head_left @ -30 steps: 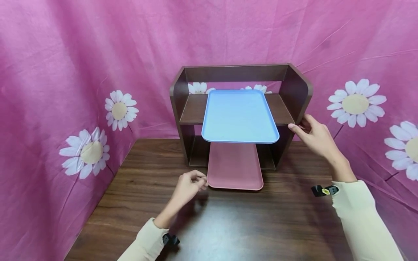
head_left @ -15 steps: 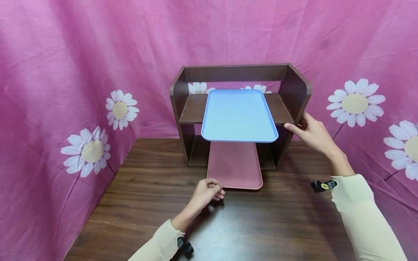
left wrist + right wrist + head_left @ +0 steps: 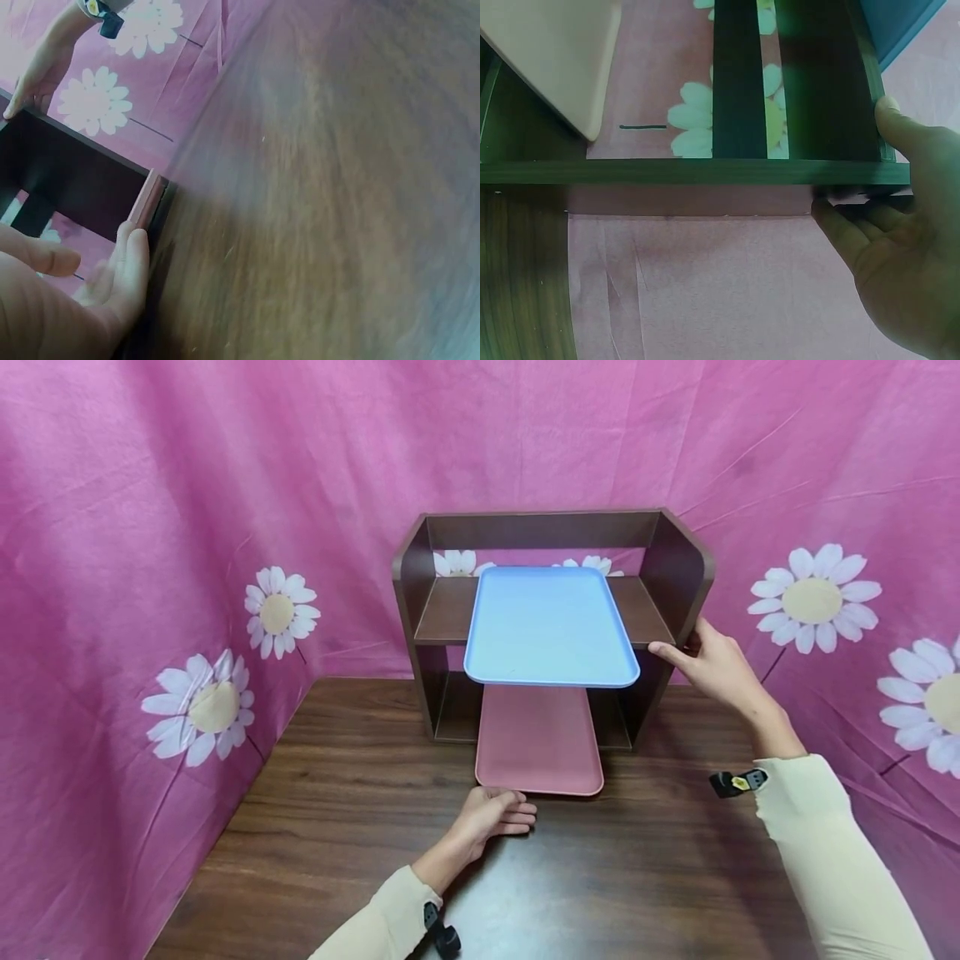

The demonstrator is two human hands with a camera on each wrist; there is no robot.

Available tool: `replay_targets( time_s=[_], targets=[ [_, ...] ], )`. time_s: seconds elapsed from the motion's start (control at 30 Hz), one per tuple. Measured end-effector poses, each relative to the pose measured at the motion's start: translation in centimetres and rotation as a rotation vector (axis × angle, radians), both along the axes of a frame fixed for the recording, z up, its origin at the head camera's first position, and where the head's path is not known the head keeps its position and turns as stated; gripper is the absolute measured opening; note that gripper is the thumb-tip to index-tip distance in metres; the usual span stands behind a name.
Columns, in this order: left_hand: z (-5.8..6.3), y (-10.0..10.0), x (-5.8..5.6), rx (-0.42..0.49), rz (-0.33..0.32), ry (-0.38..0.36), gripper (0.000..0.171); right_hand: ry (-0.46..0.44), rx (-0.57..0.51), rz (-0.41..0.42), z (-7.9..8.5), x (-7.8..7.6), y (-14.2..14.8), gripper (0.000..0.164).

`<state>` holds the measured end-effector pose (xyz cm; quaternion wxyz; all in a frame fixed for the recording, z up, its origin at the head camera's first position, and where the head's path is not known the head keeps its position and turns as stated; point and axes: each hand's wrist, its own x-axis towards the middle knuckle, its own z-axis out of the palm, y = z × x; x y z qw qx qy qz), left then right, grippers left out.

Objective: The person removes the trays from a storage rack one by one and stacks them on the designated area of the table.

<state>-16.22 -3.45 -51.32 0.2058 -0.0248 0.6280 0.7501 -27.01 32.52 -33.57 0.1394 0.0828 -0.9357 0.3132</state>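
Now, left hand [image 3: 487, 818] at pink tray [image 3: 538, 747], right hand [image 3: 718, 670] gripping shelf [image 3: 680, 577].

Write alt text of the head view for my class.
A person's right hand grips a brown tiered shelf holding a blue rectangular tray above a pink rectangular tray. The left hand is at the pink tray's front edge.

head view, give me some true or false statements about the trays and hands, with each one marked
1. The blue tray is higher than the pink tray. True.
2. The left hand is at the pink tray's front edge. True.
3. The right hand grips the side of the brown shelf. True.
4. The pink tray is wholly inside the brown shelf. False: its front end juts out.
5. Both hands are gloved. False: both are bare.
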Motion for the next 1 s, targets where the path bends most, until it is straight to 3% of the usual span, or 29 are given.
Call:
replay_targets(
  time_s=[0.23, 0.47, 0.77, 1.0],
  targets=[
    [-1.2, 1.0, 0.0, 0.177, 0.035, -0.112, 0.024, 0.021, -0.007, -0.004, -0.5, 0.3, 0.1, 0.063],
    [-1.4, 2.1, -0.8, 0.359, 0.141, -0.177, 0.021, 0.033, -0.009, -0.005, -0.5, 0.3, 0.1, 0.061],
    [-1.0, 2.7, -0.8, 0.416, 0.212, -0.146, 0.02, 0.029, -0.012, -0.009, -0.2, 0.2, -0.1, 0.064],
    [-0.7, 3.2, -0.8, 0.526, 0.334, -0.089, 0.053, 0.029, -0.007, -0.009, -0.2, 0.1, -0.2, 0.064]
  ],
)
